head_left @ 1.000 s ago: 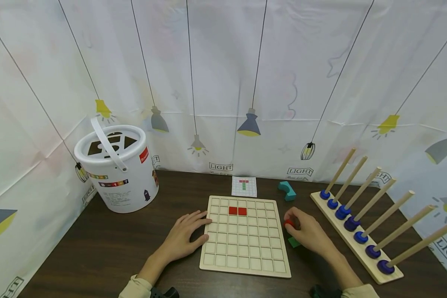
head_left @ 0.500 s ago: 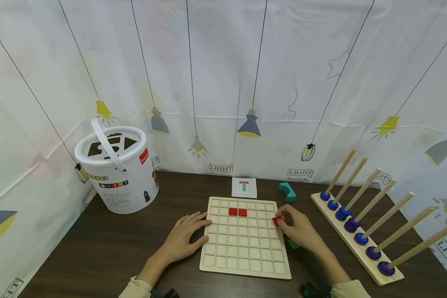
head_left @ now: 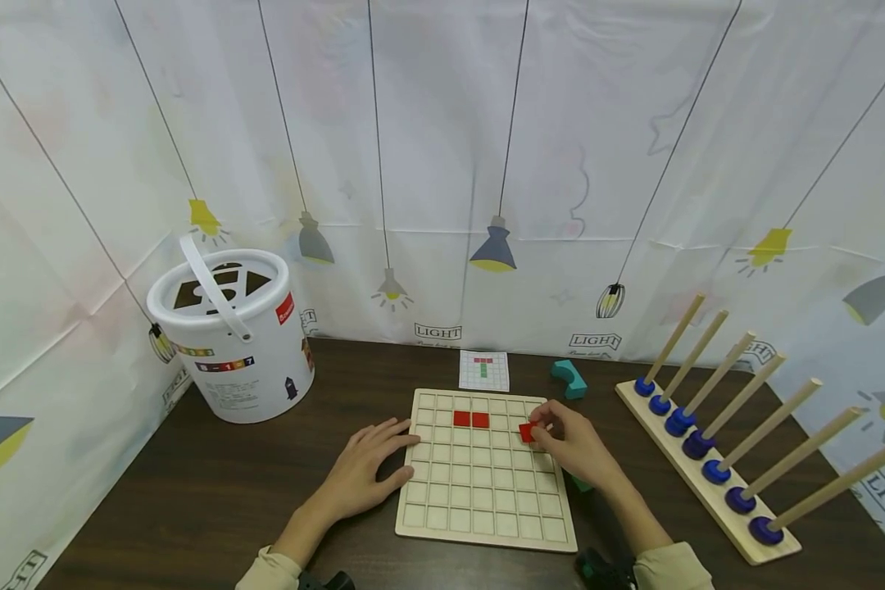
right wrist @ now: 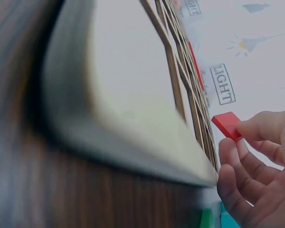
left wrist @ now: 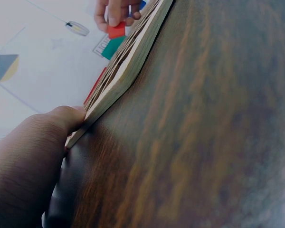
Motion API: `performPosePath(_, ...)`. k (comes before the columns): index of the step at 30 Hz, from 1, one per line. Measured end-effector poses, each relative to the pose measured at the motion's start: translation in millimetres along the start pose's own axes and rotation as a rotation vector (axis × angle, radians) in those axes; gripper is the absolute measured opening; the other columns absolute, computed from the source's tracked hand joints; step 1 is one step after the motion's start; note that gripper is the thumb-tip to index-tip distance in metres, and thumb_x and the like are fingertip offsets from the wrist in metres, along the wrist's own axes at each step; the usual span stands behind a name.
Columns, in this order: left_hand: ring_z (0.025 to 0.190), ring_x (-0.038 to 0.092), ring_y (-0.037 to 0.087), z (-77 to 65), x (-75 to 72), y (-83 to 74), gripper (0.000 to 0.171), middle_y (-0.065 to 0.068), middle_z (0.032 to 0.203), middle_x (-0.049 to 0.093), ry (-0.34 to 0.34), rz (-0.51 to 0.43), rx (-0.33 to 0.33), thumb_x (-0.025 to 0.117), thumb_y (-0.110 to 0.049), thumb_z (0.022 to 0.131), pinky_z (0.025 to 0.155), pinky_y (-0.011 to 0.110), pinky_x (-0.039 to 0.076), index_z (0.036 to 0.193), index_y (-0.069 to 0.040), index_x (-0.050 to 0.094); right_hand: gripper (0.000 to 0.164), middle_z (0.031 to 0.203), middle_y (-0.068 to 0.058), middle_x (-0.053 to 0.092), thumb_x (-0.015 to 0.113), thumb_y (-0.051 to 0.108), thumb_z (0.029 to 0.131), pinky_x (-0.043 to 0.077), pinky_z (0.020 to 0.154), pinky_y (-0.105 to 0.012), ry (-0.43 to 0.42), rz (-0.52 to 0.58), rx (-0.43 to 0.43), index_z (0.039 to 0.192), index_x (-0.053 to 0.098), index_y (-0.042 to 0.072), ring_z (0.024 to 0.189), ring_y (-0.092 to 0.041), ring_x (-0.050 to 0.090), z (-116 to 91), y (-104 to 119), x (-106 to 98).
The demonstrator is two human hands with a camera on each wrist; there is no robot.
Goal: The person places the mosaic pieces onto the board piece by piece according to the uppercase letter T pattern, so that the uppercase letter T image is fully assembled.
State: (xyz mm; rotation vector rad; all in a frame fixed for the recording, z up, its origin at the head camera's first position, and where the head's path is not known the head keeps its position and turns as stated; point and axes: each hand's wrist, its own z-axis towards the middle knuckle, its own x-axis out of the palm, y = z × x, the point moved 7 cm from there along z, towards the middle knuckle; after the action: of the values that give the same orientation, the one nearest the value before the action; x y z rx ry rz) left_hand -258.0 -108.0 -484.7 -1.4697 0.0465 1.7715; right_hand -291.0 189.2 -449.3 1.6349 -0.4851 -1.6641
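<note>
The right hand [head_left: 577, 442] keeps a narrow pinch, thumb against fingertip, on a small flat red square tile [head_left: 526, 432], which sits tilted at the tips over the right part of a pale wooden board with a sunken square grid [head_left: 460, 496]; whether the tile touches the board I cannot tell. To the left of that pinch, two matching red square tiles [head_left: 470, 419] lie side by side in the board's second row from the far edge. Beyond the pinch and a little left lies a white gridded paper card with a red and green T shape [head_left: 483, 371], and beyond it to the right a teal arch-shaped block [head_left: 569, 378]. Beneath the same hand, partly hidden, is a flat green piece [head_left: 581, 484]. The left hand [head_left: 365, 469] grips nothing: its fingers spread wide, thumb and fingertips touching the board's left edge. Well right of the pinch stands a pale wooden peg rack with blue and purple rings [head_left: 708, 490]; far to its left, a white plastic lidded bucket [head_left: 254, 383], all on a dark brown wood-grain table [head_left: 192, 508]
</note>
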Motion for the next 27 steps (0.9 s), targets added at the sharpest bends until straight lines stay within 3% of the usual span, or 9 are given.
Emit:
performPosePath(22,0.141,0.033,0.026,0.1,-2.3,-0.6,0.046,0.000,0.150,0.039,0.011,-0.003,-0.012,0.053,-0.047,0.094,0.111,0.056,0.024,0.136,-0.028,0.051,0.015,0.096,-0.008,0.065,0.061,0.010,0.091,0.049,0.060,-0.025,0.051,0.021,-0.004,0.105,0.060,0.006,0.073,-0.017,0.061,13.1,9.2,6.5)
performPosePath(27,0.141,0.033,0.028,-0.5,-1.5,0.2,0.055,0.001,0.151,0.038,0.018,0.014,-0.001,0.055,-0.054,0.090,0.110,0.056,0.024,0.138,-0.029,0.049,0.014,0.097,-0.008,0.065,0.061,0.011,0.091,0.049,0.062,-0.025,0.047,0.002,0.002,0.105,0.060,0.007,0.076,-0.017,0.060,15.2,9.6,4.2)
